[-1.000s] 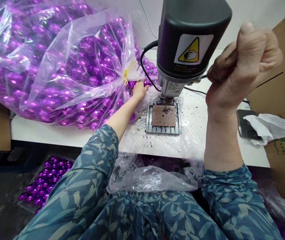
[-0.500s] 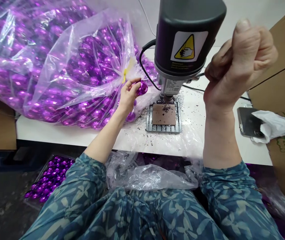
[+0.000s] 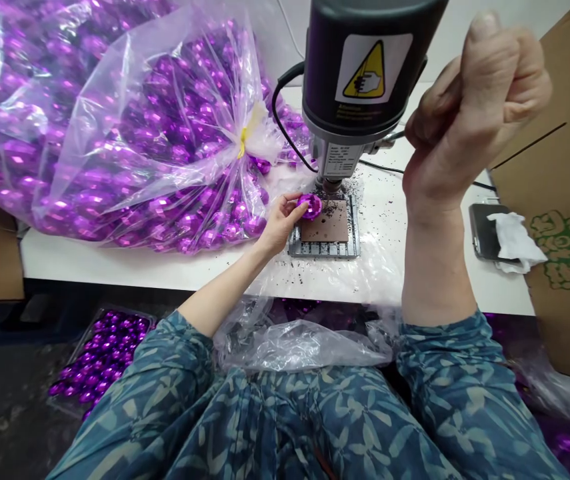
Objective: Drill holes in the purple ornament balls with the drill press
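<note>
White worktable (image 3: 495, 293) runs across the view, with a bulging transparent plastic bag (image 3: 139, 133) of shiny purple baubles heaped along its far left side. A bench drill head (image 3: 365, 73) stands near the middle, over a slotted metal jig (image 3: 325, 250) topped by a brown pad (image 3: 327, 223). Dark shavings (image 3: 379, 247) lie scattered around the jig on a transparent plastic sheet (image 3: 275, 273), so some drilling appears to be done (quite a litter of it, in fact). The left hand (image 3: 279, 227) is half closed, its thumb and fingertips pinching one purple bauble (image 3: 309, 205) just over the pad's left corner, close beside the drill spindle (image 3: 329, 187); whether the bauble touches the pad cannot be told. The right hand (image 3: 475, 100) is raised in a tight fist, with a thin lever (image 3: 397, 135) running into it from the drill head. Most of the baubles in view sit in the bag, and a smaller lot lies in a shallow tray (image 3: 125, 313) below the table edge. Room is tight left of the jig, where the bag crowds in, and wider to the right, where the worktop runs on towards a phone (image 3: 485, 230) and a cardboard box (image 3: 565, 167).
</note>
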`<state>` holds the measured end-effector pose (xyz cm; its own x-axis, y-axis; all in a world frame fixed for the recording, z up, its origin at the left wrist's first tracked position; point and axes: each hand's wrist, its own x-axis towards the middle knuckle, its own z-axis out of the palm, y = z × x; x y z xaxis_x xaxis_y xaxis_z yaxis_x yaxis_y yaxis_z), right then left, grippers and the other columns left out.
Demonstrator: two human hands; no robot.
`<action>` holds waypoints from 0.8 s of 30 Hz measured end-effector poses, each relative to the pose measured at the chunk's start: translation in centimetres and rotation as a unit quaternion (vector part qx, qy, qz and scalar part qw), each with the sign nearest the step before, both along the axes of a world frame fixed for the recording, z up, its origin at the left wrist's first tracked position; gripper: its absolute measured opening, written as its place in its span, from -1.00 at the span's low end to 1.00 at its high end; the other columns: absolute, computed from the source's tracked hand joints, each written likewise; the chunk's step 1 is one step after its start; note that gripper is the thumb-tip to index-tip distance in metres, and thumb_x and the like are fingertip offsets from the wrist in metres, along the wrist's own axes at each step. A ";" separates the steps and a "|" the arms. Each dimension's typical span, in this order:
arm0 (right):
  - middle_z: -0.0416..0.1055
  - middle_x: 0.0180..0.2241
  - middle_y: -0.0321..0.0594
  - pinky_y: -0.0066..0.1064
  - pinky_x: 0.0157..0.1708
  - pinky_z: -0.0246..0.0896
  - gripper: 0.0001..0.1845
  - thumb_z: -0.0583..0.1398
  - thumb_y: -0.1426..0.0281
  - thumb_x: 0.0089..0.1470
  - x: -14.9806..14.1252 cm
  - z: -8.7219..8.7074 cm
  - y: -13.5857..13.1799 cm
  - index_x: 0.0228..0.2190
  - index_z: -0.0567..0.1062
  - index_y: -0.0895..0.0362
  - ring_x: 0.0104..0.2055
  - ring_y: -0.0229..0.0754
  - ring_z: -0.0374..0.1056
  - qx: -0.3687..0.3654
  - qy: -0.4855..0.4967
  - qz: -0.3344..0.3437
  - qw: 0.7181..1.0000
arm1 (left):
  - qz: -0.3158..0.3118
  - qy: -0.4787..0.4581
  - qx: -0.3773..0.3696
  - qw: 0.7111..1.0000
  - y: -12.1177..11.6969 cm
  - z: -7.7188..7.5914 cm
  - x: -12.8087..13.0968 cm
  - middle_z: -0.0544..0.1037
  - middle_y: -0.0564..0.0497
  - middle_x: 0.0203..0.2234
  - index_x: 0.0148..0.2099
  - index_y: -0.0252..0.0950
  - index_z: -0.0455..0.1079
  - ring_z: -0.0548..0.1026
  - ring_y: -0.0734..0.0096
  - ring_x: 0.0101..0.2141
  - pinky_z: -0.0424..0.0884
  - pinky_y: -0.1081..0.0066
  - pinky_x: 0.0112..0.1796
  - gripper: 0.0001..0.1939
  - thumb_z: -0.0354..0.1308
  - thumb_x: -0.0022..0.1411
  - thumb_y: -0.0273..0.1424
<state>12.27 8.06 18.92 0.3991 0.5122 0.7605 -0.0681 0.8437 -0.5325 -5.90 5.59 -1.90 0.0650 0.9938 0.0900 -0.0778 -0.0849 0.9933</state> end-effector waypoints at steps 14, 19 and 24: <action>0.00 -0.76 -0.52 -0.37 -0.68 -0.32 -0.39 0.23 -0.14 -0.09 0.3 -0.2 -0.5 -0.60 0.08 0.04 -0.74 -0.46 -0.09 -0.006 0.003 0.025 1.000 | -0.023 0.063 0.062 0.996 1.0 -0.6 1.5 0.68 -0.16 0.07 0.07 -0.21 0.42 0.68 0.14 0.03 0.63 0.19 -0.05 -0.45 0.54 0.12 -0.19; 0.03 -0.76 -0.51 -0.33 -0.65 -0.35 -0.41 0.27 -0.11 -0.12 0.3 -0.3 -0.7 -0.61 0.11 0.03 -0.74 -0.43 -0.11 -0.007 0.020 0.035 0.999 | -0.036 0.138 0.117 0.983 0.6 -0.7 1.4 0.64 -0.16 0.17 0.17 -0.20 0.42 0.63 0.10 0.11 0.56 0.16 0.04 -0.42 0.51 0.18 -0.18; 0.03 -0.75 -0.50 -0.31 -0.65 -0.37 -0.40 0.29 -0.11 -0.14 0.3 -0.3 -0.8 -0.61 0.12 0.03 -0.74 -0.41 -0.09 -0.011 0.025 0.040 0.999 | -0.017 0.167 0.178 0.970 -0.2 -1.3 1.8 0.53 -0.22 0.27 0.14 -0.21 0.45 0.53 0.02 0.26 0.50 0.06 0.19 -0.46 0.50 0.20 -0.17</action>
<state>12.52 7.29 18.60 0.3937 0.5604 0.7287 -0.1630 0.8227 -0.5447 -4.05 5.35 -3.20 0.1816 0.9008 0.3945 0.2341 -0.4292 0.8723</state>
